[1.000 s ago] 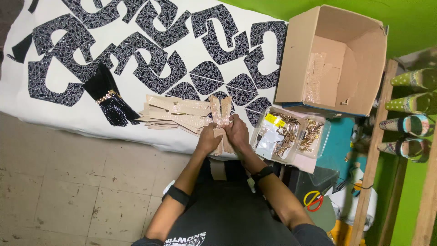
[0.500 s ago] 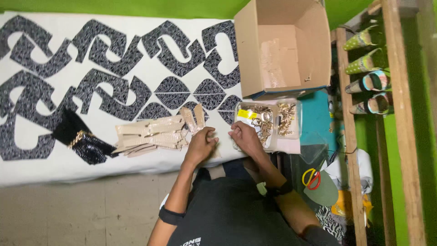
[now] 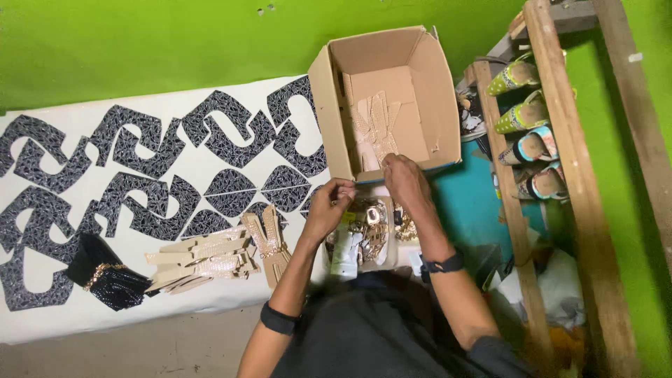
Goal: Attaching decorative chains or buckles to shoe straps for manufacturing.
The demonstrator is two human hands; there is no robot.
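Observation:
My left hand (image 3: pixel 327 207) hovers over a small clear tray (image 3: pixel 334 260) of gold metal fittings, its fingertips pinched together. Whether they hold a small piece is not clear. My right hand (image 3: pixel 406 182) is just to its right, knuckles up, fingers curled down at the front rim of an open cardboard box (image 3: pixel 325 105). Beige strap cutouts (image 3: pixel 374 129) lie inside the box. Both wrists wear dark bands.
A pile of beige cutouts (image 3: pixel 203 257) and a black beaded pouch (image 3: pixel 105 278) lie on the white table (image 3: pixel 84 318), among many black glittery cutouts (image 3: pixel 147 196). A wooden rack (image 3: pixel 584 210) with shoes (image 3: pixel 521 112) stands at the right, against a green wall.
Both hands have left the beige pile and moved right to the tray and the box's front edge. The view has swung up and right, showing the box's inside.

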